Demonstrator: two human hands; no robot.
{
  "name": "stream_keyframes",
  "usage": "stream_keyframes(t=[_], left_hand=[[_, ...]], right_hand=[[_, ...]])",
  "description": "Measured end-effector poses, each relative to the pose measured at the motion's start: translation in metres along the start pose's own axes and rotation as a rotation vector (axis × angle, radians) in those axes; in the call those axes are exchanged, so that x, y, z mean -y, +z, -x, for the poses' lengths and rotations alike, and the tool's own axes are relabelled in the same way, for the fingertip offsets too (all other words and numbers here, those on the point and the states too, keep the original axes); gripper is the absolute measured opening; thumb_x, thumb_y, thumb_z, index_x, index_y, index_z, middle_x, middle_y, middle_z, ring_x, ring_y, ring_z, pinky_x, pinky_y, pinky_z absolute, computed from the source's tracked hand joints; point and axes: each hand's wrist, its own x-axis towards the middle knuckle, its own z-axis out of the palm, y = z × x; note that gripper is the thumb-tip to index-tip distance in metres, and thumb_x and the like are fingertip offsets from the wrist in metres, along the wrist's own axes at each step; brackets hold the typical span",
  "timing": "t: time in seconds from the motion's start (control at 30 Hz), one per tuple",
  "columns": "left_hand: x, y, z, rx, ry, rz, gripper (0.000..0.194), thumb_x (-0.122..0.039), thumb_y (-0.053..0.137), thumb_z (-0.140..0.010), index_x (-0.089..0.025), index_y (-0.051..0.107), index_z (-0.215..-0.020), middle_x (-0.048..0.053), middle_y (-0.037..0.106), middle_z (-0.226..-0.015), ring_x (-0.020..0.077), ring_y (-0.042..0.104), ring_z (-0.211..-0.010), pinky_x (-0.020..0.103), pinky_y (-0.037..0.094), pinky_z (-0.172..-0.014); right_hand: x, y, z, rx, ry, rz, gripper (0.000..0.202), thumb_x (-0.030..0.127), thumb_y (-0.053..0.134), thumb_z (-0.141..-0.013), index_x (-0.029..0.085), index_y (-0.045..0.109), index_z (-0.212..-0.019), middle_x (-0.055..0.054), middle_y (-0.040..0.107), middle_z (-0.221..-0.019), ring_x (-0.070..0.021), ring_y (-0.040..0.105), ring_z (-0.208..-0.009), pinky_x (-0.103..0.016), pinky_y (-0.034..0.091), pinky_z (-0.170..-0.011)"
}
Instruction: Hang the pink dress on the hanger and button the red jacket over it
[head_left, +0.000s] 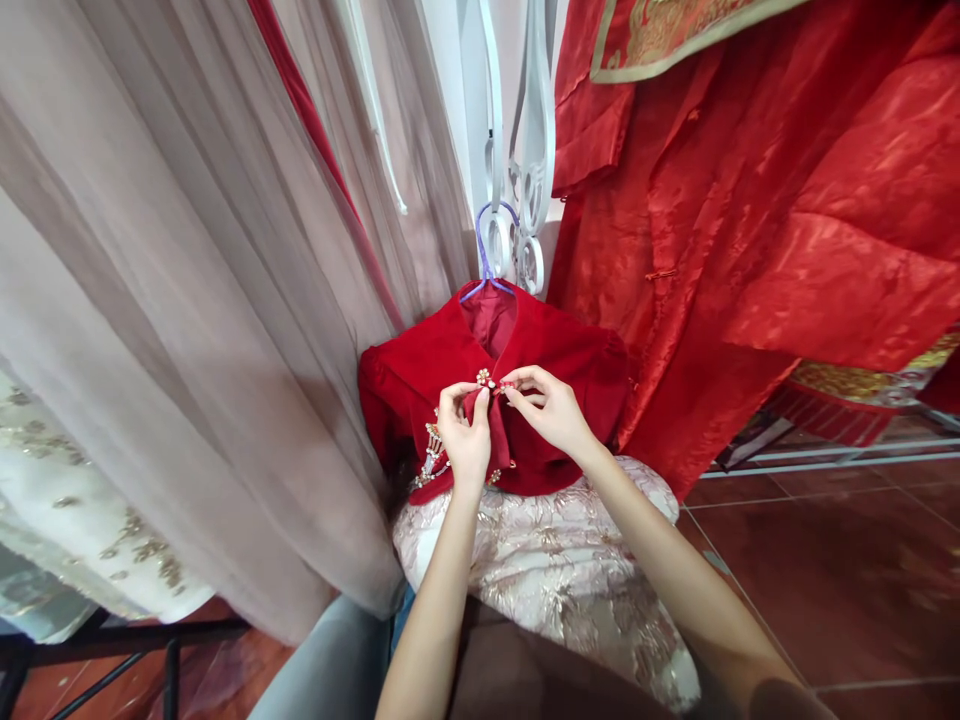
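A short red velvet jacket [555,345] hangs on a purple hanger [486,262] in front of me. At its front edge, my left hand [465,430] pinches the velvet beside a jewelled flower button [484,378]. My right hand [547,405] pinches a small red loop [505,386] on the opposite front edge. Both sets of fingertips are close together, near the middle of the jacket. Beaded trim [433,450] shows left of my left hand, and a second jewelled button [494,477] sits lower on the front. Whether the loop touches the upper button is too small to tell.
White scrolled metalwork [532,200] rises behind the hanger. Greyish-pink sheer fabric [187,250] hangs at the left, and red satin garments [750,220] hang at the right. A pale brocade cushioned surface [577,560] lies under the jacket. Red-brown tiles [847,570] cover the floor.
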Motion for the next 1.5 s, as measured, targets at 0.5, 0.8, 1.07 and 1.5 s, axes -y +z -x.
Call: stream_keyframes(t=[0.5,0.8,1.07,1.5], left_hand=[[-0.003,-0.012,-0.005,0.185,-0.058,-0.017,0.014,-0.024,0.062,-0.079,-0.017,0.061,-0.091,0.006,0.068,-0.095,0.0179,0.064,-0.093,0.033,0.048,-0.09],[-0.004,-0.01,-0.011,0.196,-0.112,0.026,0.016,-0.026,0.066,-0.074,-0.015,0.065,-0.087,0.006,0.071,-0.089,0.0185,0.066,-0.087,0.033,0.051,-0.085],[-0.013,-0.014,-0.011,0.26,-0.148,0.057,0.018,-0.028,0.067,-0.074,-0.015,0.067,-0.086,0.008,0.073,-0.091,0.0179,0.068,-0.087,0.031,0.055,-0.081],[-0.016,-0.01,-0.016,0.278,-0.104,-0.04,0.018,-0.027,0.069,-0.072,-0.016,0.071,-0.086,0.007,0.074,-0.086,0.0187,0.071,-0.08,0.029,0.058,-0.073]], right_hand=[[0.013,-0.002,0.0,0.045,-0.109,0.035,0.015,0.033,0.058,-0.084,0.022,0.062,-0.092,-0.004,0.062,-0.094,-0.0172,0.062,-0.088,-0.029,0.06,-0.067],[0.018,-0.006,-0.003,0.051,-0.197,0.153,0.02,0.035,0.053,-0.088,0.025,0.067,-0.096,-0.005,0.064,-0.097,-0.0185,0.063,-0.087,-0.03,0.06,-0.064],[0.018,-0.006,-0.003,0.005,-0.234,0.202,0.02,0.035,0.052,-0.089,0.027,0.068,-0.098,-0.004,0.065,-0.097,-0.019,0.063,-0.089,-0.032,0.06,-0.067],[0.016,-0.005,-0.003,-0.065,-0.225,0.233,0.022,0.036,0.051,-0.089,0.028,0.07,-0.1,-0.004,0.066,-0.098,-0.019,0.063,-0.088,-0.03,0.06,-0.064]])
